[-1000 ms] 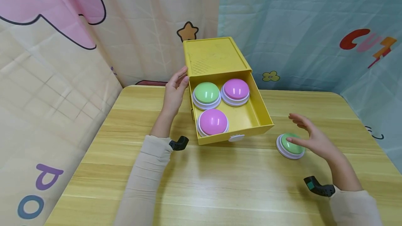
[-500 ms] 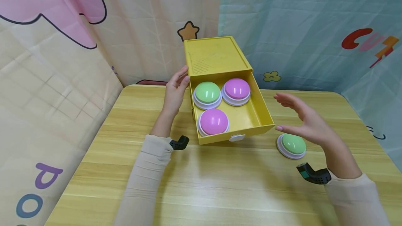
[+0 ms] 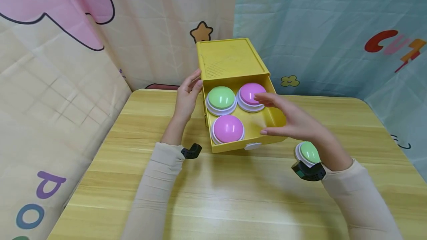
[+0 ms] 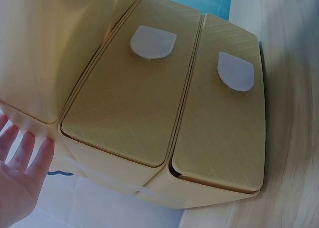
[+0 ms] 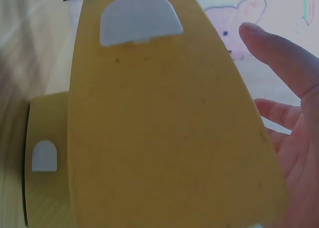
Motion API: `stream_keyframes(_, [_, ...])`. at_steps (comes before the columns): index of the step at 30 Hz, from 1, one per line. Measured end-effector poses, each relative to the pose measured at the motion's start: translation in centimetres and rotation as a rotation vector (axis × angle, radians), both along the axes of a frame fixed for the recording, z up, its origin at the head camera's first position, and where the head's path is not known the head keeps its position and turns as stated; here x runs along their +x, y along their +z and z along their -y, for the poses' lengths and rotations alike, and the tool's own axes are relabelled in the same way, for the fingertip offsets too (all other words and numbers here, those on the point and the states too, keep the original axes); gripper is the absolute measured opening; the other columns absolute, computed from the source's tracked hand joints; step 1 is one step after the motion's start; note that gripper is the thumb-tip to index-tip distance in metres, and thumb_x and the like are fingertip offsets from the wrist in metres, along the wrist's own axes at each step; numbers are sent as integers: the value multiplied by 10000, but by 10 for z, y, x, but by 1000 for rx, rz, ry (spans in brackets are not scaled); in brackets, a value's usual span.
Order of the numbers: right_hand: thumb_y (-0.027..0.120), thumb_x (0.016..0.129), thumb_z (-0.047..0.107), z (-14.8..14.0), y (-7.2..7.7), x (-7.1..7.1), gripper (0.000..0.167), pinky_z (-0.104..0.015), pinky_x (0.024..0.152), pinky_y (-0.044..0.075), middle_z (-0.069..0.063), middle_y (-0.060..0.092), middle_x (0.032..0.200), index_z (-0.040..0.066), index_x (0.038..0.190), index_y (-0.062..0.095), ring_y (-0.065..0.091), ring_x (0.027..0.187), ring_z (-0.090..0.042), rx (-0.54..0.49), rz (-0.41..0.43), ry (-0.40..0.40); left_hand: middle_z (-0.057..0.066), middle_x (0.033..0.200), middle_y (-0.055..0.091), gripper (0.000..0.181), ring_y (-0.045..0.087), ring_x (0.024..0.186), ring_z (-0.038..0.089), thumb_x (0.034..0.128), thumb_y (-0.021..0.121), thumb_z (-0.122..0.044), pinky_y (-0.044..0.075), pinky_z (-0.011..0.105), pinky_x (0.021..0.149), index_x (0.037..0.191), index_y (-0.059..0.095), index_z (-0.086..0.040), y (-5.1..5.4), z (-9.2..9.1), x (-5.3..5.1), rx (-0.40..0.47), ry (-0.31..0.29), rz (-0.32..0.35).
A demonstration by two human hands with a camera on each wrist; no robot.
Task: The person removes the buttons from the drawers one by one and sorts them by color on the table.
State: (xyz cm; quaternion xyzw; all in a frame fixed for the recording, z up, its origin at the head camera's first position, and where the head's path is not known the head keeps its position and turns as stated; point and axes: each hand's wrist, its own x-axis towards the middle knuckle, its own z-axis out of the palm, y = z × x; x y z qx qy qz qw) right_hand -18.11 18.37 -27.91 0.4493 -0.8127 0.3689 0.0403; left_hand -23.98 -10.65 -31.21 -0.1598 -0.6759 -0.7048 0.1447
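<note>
The top drawer (image 3: 255, 119) of the yellow cabinet (image 3: 233, 59) is pulled out toward the person and open upward. Contents: three dome push buttons on white bases. The green push button (image 3: 221, 98) sits at rear left, the rear pink push button (image 3: 248, 95) beside it at rear right, and the front pink push button (image 3: 228, 129) at front left. The drawer front carries a white pull tab (image 3: 252, 146).

The right hand (image 3: 295, 119) is positioned over the right part of the drawer, its thumb and fingers spread apart with a gap between them. The fingertips overlap the rear pink push button in the head view; contact cannot be determined. The left hand (image 3: 187, 97) rests against the cabinet's left side, fingers extended, thumb near the front edge.

Below the top drawer, the left wrist view shows a middle drawer (image 4: 129, 98) and a bottom drawer (image 4: 219, 123), both closed, each with a white tab.

The second green push button (image 3: 309, 152) stands on the wood-grain table (image 3: 240, 199), right of the cabinet, partly hidden by the right forearm and black wrist unit (image 3: 310, 171). Behind the table hangs a printed curtain (image 3: 317, 25).
</note>
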Motion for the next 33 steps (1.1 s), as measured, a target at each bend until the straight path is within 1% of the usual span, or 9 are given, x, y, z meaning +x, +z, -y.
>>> stream_keyframes(4, [777, 709, 135, 17, 1, -6, 777, -353, 972, 347, -108, 407, 1328, 18, 1348, 351, 427, 1157, -269, 48, 63, 44, 97, 1369, 394, 397, 430, 1181, 197, 919, 501, -85, 395, 278, 938, 1290, 440, 44, -1, 0, -1, 6, -2, 3])
stream_keyframes(8, [753, 743, 208, 32, 1, -9, 761, -391, 965, 356, -126, 417, 1314, 17, 1350, 337, 439, 1147, -289, 93, 156, 88, 94, 1366, 397, 397, 430, 1181, 196, 919, 501, -85, 393, 277, 939, 1289, 439, 45, -1, 0, -1, 15, -6, 5])
stream_keyframes(12, [756, 739, 237, 43, 0, -14, 762, -393, 955, 373, -130, 431, 1302, 18, 1343, 345, 449, 1136, -285, 142, 196, 121, 90, 1365, 400, 399, 430, 1179, 197, 918, 503, -84, 391, 280, 942, 1288, 438, 49, -1, -1, -1, 23, -8, 6])
stream_keyframes(16, [768, 725, 211, 50, -2, -18, 772, -376, 940, 396, -123, 421, 1311, 16, 1342, 348, 452, 1138, -237, 191, 243, 148, 88, 1364, 401, 398, 430, 1177, 196, 920, 501, -88, 390, 279, 942, 1290, 438, 46, -1, -1, 0, 16, -5, 6])
stream_keyframes(19, [764, 728, 231, 54, -3, -20, 776, -362, 940, 396, -83, 413, 1320, 35, 1350, 345, 437, 1150, -189, 248, 280, 148, 93, 1365, 400, 393, 430, 1176, 197, 923, 496, -87, 391, 279, 941, 1288, 440, 47, -1, -1, 0, 8, 0, 2])
stream_keyframes(22, [757, 733, 266, 57, -5, -23, 775, -343, 936, 400, -42, 415, 1311, 56, 1356, 347, 420, 1151, -164, 308, 272, 149, 99, 1365, 398, 388, 430, 1176, 201, 925, 491, -83, 390, 282, 943, 1285, 439, 53, -2, -1, 1, 10, 1, -1])
stream_keyframes(24, [755, 734, 266, 59, -6, -25, 771, -335, 940, 395, -38, 414, 1306, 51, 1353, 349, 407, 1155, -163, 335, 246, 162, 99, 1365, 398, 389, 431, 1176, 202, 925, 492, -83, 389, 283, 944, 1286, 439, 52, -2, -1, 1, 11, 3, 0])
stream_keyframes(30, [756, 722, 316, 66, -6, -29, 784, -349, 1002, 319, -55, 398, 1334, 42, 1344, 365, 333, 1222, -190, 395, 162, 199, 98, 1365, 398, 392, 433, 1177, 199, 922, 494, -86, 387, 282, 946, 1288, 441, 45, -2, 0, 1, 11, 8, -2])
stream_keyframes(33, [754, 719, 335, 68, -6, -30, 766, -345, 994, 327, -38, 411, 1318, 68, 1335, 385, 330, 1218, -180, 418, 148, 197, 99, 1366, 397, 393, 433, 1177, 202, 921, 497, -85, 389, 284, 944, 1287, 441, 47, -2, 0, 1, 6, 9, -6])
